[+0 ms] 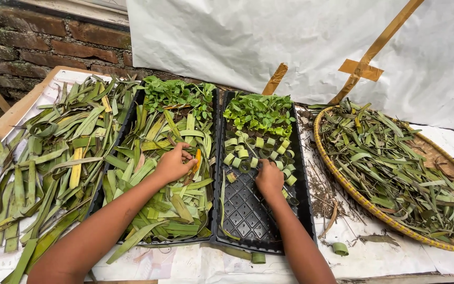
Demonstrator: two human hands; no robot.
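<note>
Work on the black cell tray (248, 215) looks to me less than half done, judging by how the cells are filled. At its far end stand small green seedlings (258, 113), and just in front of them sit several rows of rolled leaf rings (258, 150), each set into a cell; from about the middle of the tray to its near edge the cells are bare. The right hand (269, 179) rests at the front row of rings, fingers curled down on them, but I cannot tell if it grips 1 ring or only presses it. The left hand (174, 163) lies on the cut leaf strips (169, 210) that fill the second black tray (212, 158), just beside the first, and its fingers close around a strip. This second tray also has seedlings at its far end. Many strips are not yet rolled: a big heap of long leaves (53, 158) lies on the left side of the table (374, 257), and a round woven basket (342, 173) of narrow leaves is at the right edge. 2 loose rings (340, 248) lie on the table near its near edge, outside the tray.
</note>
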